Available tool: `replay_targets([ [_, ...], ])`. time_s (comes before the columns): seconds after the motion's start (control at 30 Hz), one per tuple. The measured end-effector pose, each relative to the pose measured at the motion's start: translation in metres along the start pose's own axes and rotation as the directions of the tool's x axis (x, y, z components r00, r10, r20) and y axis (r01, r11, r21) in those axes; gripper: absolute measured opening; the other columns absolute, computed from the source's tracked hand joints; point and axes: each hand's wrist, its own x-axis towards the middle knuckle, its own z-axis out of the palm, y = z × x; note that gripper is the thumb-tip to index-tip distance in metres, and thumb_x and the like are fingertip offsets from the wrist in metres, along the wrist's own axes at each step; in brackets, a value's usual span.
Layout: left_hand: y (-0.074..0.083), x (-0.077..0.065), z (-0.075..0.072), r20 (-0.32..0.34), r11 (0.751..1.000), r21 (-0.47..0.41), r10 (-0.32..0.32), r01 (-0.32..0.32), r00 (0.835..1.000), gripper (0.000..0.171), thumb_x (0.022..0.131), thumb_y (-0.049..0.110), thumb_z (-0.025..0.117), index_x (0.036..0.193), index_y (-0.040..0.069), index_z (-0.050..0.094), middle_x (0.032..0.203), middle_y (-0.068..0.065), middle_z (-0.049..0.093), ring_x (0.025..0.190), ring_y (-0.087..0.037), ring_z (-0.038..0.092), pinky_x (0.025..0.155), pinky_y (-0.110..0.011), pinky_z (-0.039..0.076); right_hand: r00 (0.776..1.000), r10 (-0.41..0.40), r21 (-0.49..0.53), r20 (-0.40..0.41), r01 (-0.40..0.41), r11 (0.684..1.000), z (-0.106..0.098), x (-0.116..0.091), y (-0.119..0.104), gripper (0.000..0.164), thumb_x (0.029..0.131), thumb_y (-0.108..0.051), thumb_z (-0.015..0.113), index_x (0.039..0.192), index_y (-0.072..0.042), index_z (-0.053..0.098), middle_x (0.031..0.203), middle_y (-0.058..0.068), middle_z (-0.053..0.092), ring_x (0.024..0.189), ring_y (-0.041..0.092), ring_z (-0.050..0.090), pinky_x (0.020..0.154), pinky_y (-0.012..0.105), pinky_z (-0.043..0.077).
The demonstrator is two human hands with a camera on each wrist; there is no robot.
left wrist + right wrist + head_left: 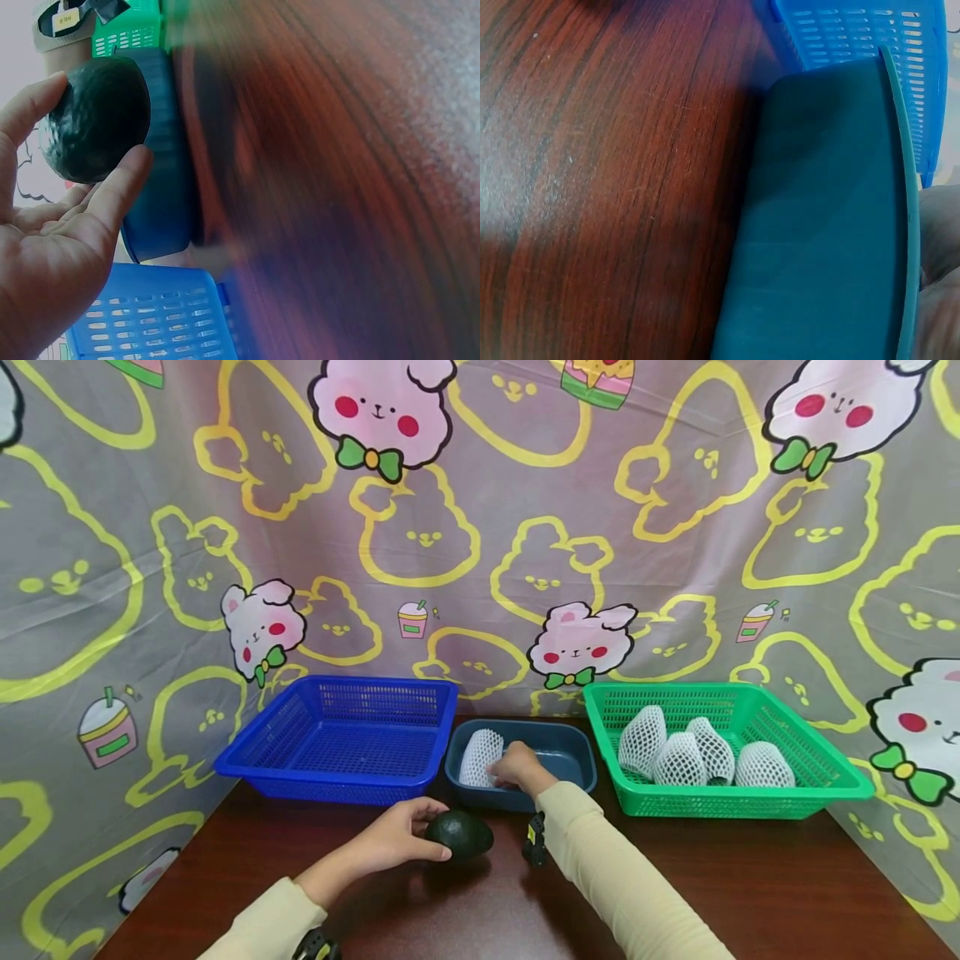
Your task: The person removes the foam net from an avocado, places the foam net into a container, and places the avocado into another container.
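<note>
My left hand [397,837] holds a dark green avocado [461,835] by its blunt end, the thumb on the near side and the fingers behind it. In the left wrist view the avocado [101,120] sits between thumb and fingertips, above the brown table. My right hand [519,767] reaches into a small dark teal bin [573,747]. Its curled fingers pinch the right edge of a white foam net sleeve [478,760] lying at the bin's left end. In the right wrist view the bin's wall [825,217] hides most of that hand.
A blue basket [360,747] stands left of the bin, with nothing in it. On the right, a green basket [750,802] holds several fruits in white foam nets [678,760]. Behind them hangs a patterned curtain [480,610]. The brown table [750,885] extends in front.
</note>
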Motion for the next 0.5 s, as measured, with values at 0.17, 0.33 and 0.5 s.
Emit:
replay_targets([
  [0.17, 0.002, -0.001, -0.001, 0.005, 1.000, 0.002, -0.002, 0.002, 1.000, 0.055, 0.075, 0.009, 0.081, 0.120, -0.009, 0.055, 0.108, -0.011, 0.063, 0.098, -0.025, 0.064, 0.081, -0.034, 0.054, 1.000, 0.016, 0.017, -0.010, -0.016, 1.000, -0.002, -0.003, -0.002, 0.028, 0.087, -0.009, 0.072, 0.103, 0.010, 0.060, 0.072, 0.012, 0.065, 0.061, 0.020, 0.064, 0.058, 0.032, 0.054],
  [0.33, 0.005, -0.002, -0.005, 0.009, 1.000, 0.002, 0.001, -0.001, 1.000, 0.056, 0.076, 0.008, 0.081, 0.122, -0.010, 0.054, 0.110, -0.012, 0.063, 0.099, -0.026, 0.064, 0.081, -0.033, 0.054, 0.999, 0.026, 0.005, -0.023, -0.026, 1.000, -0.010, -0.006, -0.006, 0.031, 0.088, -0.010, 0.072, 0.107, 0.010, 0.058, 0.075, 0.015, 0.063, 0.064, 0.023, 0.065, 0.062, 0.036, 0.056],
  [0.5, 0.015, -0.004, -0.010, 0.005, 1.000, 0.025, 0.004, -0.004, 1.000, 0.057, 0.077, 0.012, 0.081, 0.122, -0.010, 0.054, 0.111, -0.014, 0.062, 0.101, -0.028, 0.064, 0.083, -0.035, 0.054, 0.999, 0.015, -0.038, -0.031, -0.016, 0.999, -0.019, -0.005, -0.009, 0.039, 0.087, -0.013, 0.073, 0.113, 0.011, 0.056, 0.077, 0.015, 0.061, 0.065, 0.024, 0.066, 0.061, 0.036, 0.057],
])
